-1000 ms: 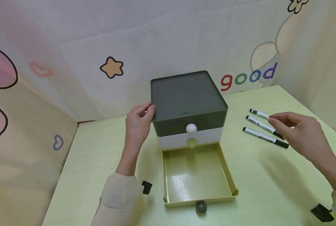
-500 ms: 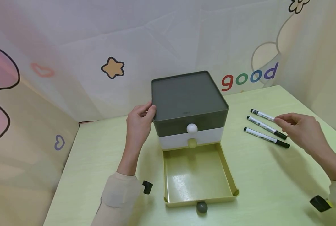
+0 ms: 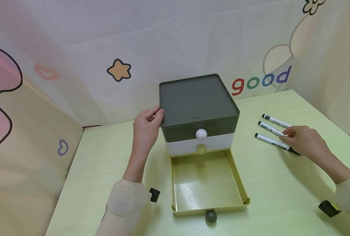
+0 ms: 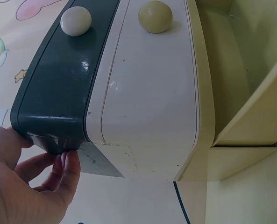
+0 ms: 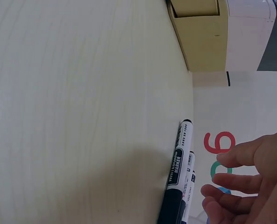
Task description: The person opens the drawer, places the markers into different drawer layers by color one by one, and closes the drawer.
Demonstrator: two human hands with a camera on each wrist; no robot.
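In the head view my left hand (image 3: pixel 146 129) holds the left side of a small drawer unit at its dark grey top tier (image 3: pixel 199 101); the left wrist view shows its fingertips against the side near the corner. At the bottom a yellow-green drawer (image 3: pixel 210 208) stands pulled out, with a grey ball knob (image 3: pixel 211 216). My right hand (image 3: pixel 307 141) hovers over three white markers with black caps: the far marker (image 3: pixel 275 120), the middle marker (image 3: pixel 269 127) and the near marker (image 3: pixel 270 141). Its fingers are loosely bent and hold nothing in the right wrist view.
A white tier (image 3: pixel 186 147) sits under the grey one, with a white knob (image 3: pixel 201 134) and a yellow-green knob (image 3: pixel 201 149) in front. All stand on a pale wood-grain table (image 3: pixel 110 157). Behind hangs a printed cloth (image 3: pixel 175 39) with cartoon shapes and letters.
My right hand has moved from the far marker toward the near side, over the middle marker. My left hand keeps its place on the drawer unit. The markers lie as before.
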